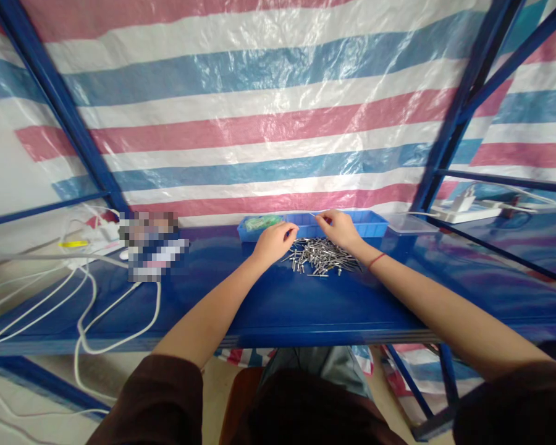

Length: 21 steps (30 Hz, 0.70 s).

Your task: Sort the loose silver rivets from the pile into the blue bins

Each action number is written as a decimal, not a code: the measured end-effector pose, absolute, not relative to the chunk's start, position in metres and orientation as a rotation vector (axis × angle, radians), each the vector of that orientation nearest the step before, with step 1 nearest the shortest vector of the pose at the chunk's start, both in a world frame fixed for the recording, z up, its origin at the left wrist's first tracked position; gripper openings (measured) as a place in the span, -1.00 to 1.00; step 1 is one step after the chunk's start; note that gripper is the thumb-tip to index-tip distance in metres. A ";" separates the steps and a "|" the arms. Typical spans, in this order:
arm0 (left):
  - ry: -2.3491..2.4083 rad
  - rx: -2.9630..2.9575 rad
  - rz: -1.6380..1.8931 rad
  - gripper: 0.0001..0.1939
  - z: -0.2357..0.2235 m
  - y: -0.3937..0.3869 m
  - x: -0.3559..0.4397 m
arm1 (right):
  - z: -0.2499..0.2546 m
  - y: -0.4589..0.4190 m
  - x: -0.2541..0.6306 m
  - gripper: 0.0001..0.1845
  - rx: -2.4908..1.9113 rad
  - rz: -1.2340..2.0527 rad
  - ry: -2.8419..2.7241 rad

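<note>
A pile of blind rivets (323, 254), thin silvery pins with thicker ends, lies on the blue tabletop. My left hand (274, 242) is closed in a pinch at the pile's left edge; anything between its fingertips is too small to make out. Over the front of the long blue plastic bin (373, 225), my right hand (340, 228) pinches a thin pin-like rivet (312, 215) that points left. Greenish clear plastic bags (263, 222) fill the bin's left end. My wrists hide part of the bin and the pile.
A clear plastic lid or tray (412, 224) lies right of the bin. White cables (90, 296) loop over the table's left side, near a blurred-out object (155, 247). A power strip (472, 211) stands at right. Blue metal posts (463, 117) and a striped sheet (269, 123) enclose the back.
</note>
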<state>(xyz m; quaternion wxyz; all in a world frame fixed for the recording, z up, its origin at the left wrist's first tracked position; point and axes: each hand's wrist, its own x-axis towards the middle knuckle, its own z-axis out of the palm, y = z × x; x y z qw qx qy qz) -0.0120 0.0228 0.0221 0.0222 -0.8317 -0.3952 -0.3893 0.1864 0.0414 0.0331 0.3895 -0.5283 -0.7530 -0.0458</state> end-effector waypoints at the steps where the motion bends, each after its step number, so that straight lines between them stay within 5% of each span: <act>1: -1.252 -2.569 -1.132 -0.77 0.023 0.025 -0.016 | 0.037 0.050 0.187 -0.69 -1.406 -0.191 -1.918; 9: -1.129 -2.830 -0.659 -0.74 0.017 0.031 -0.026 | 0.042 0.069 0.175 -0.62 -1.606 -0.456 -1.981; 21: -1.254 -2.729 -0.615 -0.69 0.005 0.024 -0.007 | 0.023 0.011 0.177 -0.79 -1.228 -0.095 -2.071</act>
